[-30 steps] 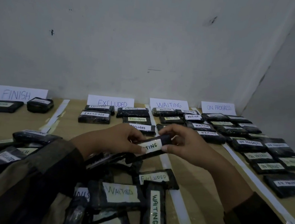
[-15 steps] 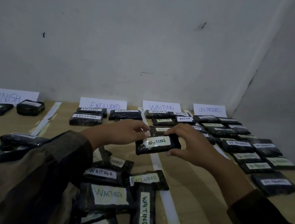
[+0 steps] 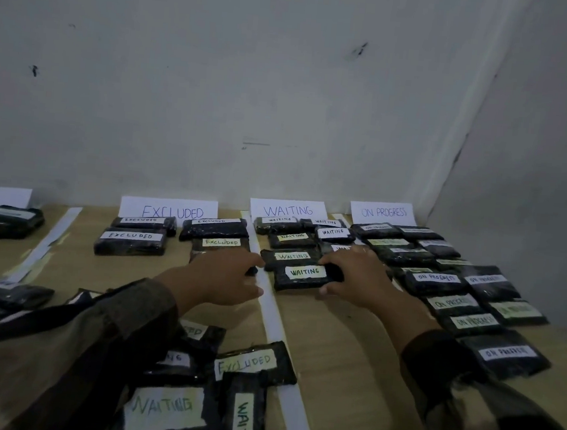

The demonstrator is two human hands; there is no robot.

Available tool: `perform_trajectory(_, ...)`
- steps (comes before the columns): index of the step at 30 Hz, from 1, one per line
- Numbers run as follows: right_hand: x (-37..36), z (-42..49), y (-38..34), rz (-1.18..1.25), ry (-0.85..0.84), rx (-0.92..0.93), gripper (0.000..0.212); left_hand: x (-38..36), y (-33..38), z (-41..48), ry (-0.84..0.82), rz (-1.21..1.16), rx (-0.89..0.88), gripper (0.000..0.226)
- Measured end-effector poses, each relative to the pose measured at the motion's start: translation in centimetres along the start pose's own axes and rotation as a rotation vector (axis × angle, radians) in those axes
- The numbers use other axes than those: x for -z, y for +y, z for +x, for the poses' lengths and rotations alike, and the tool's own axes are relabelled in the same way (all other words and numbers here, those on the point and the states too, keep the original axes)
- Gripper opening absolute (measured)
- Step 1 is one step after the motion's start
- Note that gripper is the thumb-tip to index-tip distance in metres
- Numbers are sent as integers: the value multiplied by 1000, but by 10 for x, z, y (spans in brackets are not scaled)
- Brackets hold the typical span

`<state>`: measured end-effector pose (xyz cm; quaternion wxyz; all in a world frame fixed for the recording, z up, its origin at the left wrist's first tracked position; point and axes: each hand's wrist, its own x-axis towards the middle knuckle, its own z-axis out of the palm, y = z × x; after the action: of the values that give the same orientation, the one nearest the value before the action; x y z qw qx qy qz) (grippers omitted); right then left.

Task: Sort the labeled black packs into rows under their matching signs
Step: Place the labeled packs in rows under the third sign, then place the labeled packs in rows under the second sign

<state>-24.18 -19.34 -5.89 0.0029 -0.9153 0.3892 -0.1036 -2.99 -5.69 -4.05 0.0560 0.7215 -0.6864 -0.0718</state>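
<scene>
**Waiting pack at the front of its row**

A black pack (image 3: 304,278) with a white strip lettered WAITING (black ink, slightly tilted) lies on the worktop (image 3: 342,350), nearest in the column under the WAITING sign (image 3: 288,209). The right hand (image 3: 355,276) grips its right end; the left hand (image 3: 225,276) hovers loosely curled, empty, just left.

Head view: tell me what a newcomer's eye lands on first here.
First, both hands at centre: the right hand grips a black WAITING pack at the near end of the column under the WAITING sign, the left hand beside it. Then the white signs along the wall, and the unsorted pile nearest the camera.
</scene>
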Motion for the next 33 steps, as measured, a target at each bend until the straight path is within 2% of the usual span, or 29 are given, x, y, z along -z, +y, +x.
perform_trajectory(9,-14,19,4,-225,-100,24,59,-12,5,6,-86,12,-2,52)
perform_trajectory(12,-14,17,-1,-232,-102,15,59,-13,5,5,-107,7,-4,52)
perform_trajectory(16,-9,5,-15,-130,-64,45,54,-9,3,2,-108,-6,-7,51)
perform_trajectory(18,-6,-7,-29,3,-68,87,47,-6,1,-3,-114,-23,-16,51)
perform_trajectory(22,0,-34,-60,211,-196,214,41,-2,-5,-15,-146,-58,-25,51)
perform_trajectory(24,-2,-45,-72,231,-293,257,43,-2,-7,-23,-155,-74,-35,50)
perform_trajectory(27,-10,-53,-83,79,-403,318,45,-3,-10,-35,-177,-137,-36,48)
perform_trajectory(30,-10,-58,-87,86,-401,310,39,-3,-13,-43,-197,-196,-28,49)
perform_trajectory(33,-3,-61,-87,267,-348,235,29,0,-12,-49,-214,-283,-43,51)
